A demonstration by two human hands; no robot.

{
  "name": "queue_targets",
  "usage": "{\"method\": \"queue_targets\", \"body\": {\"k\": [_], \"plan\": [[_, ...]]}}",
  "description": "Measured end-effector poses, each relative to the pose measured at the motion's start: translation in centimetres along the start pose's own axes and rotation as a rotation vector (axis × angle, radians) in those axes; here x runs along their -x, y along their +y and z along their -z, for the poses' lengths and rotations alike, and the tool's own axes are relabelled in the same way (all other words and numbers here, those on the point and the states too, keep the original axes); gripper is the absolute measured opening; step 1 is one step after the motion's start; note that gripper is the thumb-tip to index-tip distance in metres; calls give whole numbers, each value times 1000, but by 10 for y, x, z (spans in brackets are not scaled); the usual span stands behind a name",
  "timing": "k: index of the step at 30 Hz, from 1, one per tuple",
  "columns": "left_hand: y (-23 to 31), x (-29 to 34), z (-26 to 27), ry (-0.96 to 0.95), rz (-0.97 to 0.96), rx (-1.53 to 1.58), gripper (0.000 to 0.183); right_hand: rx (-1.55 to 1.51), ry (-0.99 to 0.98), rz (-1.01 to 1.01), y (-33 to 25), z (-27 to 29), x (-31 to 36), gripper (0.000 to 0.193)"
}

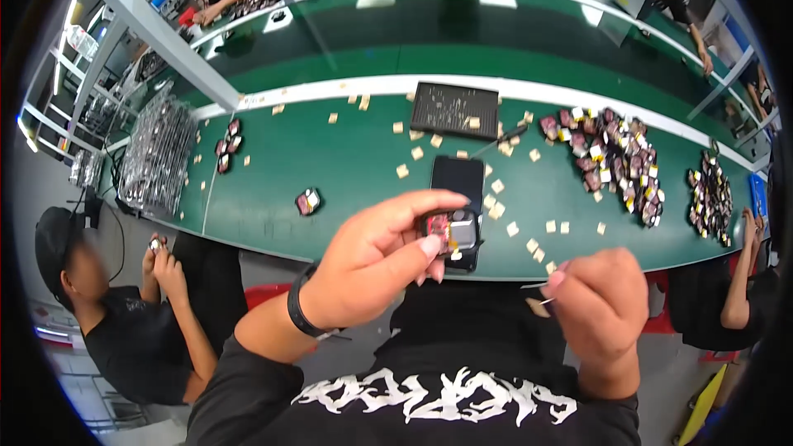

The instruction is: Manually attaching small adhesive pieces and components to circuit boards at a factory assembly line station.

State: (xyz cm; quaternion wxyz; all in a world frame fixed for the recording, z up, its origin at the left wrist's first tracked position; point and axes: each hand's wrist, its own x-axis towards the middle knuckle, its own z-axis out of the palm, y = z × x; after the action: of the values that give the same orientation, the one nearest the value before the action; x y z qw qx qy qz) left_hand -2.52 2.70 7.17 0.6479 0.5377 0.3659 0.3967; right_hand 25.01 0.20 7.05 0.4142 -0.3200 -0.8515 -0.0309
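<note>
My left hand (pixel 372 256), with a black band at the wrist, is closed around a small electronic device (pixel 462 231). The device has an open dark case, a red circuit board and a grey battery-like block. The thumb presses on its red side. To the right, over the table's near edge, my right hand (pixel 601 301) is pinched on what look like thin metal tweezers (pixel 535 286). A small beige square (pixel 538 308) is at their tips. Behind my left hand lies a black phone (pixel 457 172), partly covered by the hand and device.
On the green table (pixel 347 165) lie a black tray (pixel 446 120) of small parts, a screwdriver (pixel 502 140), scattered beige squares (pixel 402 171), one loose device (pixel 308 201) and a large pile of devices (pixel 615 161). Stacked clear trays (pixel 157 157) stand left. People sit on both sides.
</note>
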Motion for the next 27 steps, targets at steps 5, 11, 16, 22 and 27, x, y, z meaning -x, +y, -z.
{"method": "queue_targets", "body": {"k": [5, 11, 16, 22, 27], "plan": [[-18, -7, -5, 16, -742, -1076, 46, -67, 59, -171, -5, -1, 28, 27], [-35, -9, -30, -301, -1244, -1633, 36, -706, 95, -740, -24, 9, 27, 44], [-59, -9, -44, -735, -1368, -1774, 24, -553, -259, -353, -41, -22, -34, 79], [-46, 2, -2, -766, -1228, -1516, 22, -608, -389, -349, -49, -38, -37, 78], [-50, -31, -2, -791, -1097, -1307, 20, -560, -218, -376, -46, -48, -15, 66]]}}
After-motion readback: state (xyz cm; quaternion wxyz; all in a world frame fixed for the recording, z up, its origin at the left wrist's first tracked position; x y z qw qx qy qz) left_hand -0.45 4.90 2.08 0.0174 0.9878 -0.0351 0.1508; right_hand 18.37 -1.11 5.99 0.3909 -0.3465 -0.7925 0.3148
